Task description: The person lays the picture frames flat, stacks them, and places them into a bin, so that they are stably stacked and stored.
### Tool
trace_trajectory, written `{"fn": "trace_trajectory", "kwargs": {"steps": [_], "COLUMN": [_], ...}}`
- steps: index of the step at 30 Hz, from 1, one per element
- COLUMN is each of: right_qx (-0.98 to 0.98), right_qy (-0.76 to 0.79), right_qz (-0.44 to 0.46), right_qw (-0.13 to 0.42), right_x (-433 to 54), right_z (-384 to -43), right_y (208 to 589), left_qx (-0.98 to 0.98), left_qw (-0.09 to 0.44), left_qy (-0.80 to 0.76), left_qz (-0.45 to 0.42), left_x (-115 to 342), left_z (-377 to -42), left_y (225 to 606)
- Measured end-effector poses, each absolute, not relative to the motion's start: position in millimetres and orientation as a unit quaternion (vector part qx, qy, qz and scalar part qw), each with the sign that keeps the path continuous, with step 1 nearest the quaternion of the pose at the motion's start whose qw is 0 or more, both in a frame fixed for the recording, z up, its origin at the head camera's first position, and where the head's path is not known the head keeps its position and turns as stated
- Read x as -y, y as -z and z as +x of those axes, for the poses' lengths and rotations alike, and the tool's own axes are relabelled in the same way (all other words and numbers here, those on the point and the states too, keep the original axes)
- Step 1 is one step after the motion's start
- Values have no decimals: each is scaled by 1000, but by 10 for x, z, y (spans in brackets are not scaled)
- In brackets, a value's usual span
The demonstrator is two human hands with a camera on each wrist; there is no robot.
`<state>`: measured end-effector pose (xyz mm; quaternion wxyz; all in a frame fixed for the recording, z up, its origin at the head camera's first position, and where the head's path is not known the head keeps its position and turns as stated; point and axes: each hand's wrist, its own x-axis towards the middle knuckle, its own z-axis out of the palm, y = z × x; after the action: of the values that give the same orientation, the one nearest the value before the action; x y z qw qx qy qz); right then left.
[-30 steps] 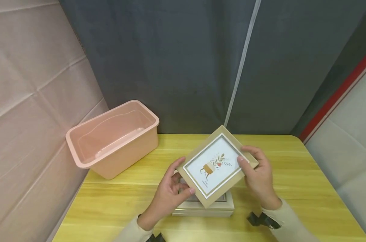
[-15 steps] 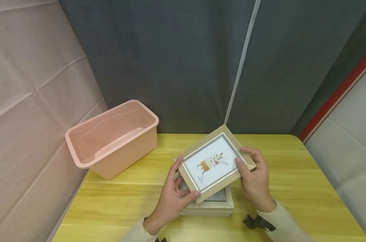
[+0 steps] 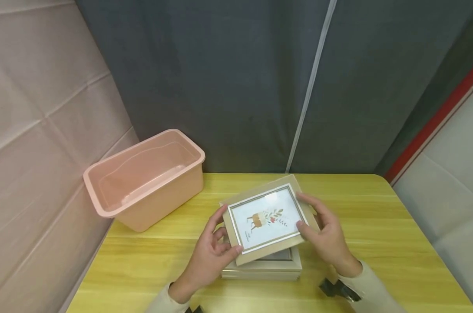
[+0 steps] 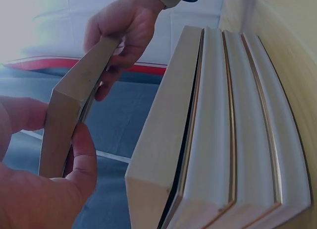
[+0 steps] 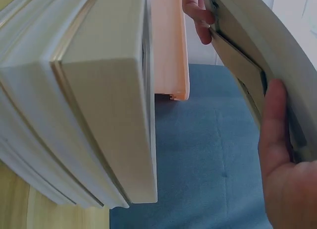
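Observation:
A light wooden picture frame (image 3: 265, 219) with a flower-and-stool print is held tilted above a stack of frames (image 3: 263, 274). My left hand (image 3: 206, 256) grips its left end, thumb on the front at the lower left corner. At the right end my right hand (image 3: 330, 234) pinches it, thumb on the front border and fingers behind. In the left wrist view the held frame (image 4: 74, 100) shows edge-on, apart from the stack (image 4: 213, 130). Its back (image 5: 247, 55) faces the right wrist camera. The held frame covers most of the stack's top in the head view.
A pink plastic bin (image 3: 146, 178) stands at the back left of the yellow wood-grain table (image 3: 377, 226). Behind the table hangs a dark grey curtain (image 3: 220, 87). Pale cloth walls (image 3: 44, 152) close off both sides.
The held picture frame has turned clockwise toward level and come slightly down and left, with both hands moving along. The stack and the bin have stayed put.

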<state>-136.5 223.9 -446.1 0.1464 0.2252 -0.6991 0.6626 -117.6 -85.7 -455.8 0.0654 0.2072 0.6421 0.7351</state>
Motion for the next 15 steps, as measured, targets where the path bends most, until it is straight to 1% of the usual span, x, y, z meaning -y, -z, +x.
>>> {"fn": "trace_trajectory", "kwargs": {"steps": [1,4,7,11,15], "right_qx": [696,707,701,681,722], "right_qy": [-665,-647,-651,-675,-639], "right_qz": [236,261,278,283,261], "right_qw": [131,116,87,40,46], "right_x": [-2250,-2272,-2284,-2298,-2316], "right_z": [-1363,-1363,-1356,-1340,-1326], "right_y": [4469,4491,4509,4521,4552], "left_qx": [-648,-671,-698,-712,-715], "left_qw": [60,44,30,22,17], "left_qy": [-730,-711,-688,-675,-674], "left_qz": [208,205,198,190,183], "left_x": [875,928,973,1016,1047], "left_z": [-1184,-1203,-1220,-1242,-1256], "left_y": [4562,4571,4572,4586,4622]}}
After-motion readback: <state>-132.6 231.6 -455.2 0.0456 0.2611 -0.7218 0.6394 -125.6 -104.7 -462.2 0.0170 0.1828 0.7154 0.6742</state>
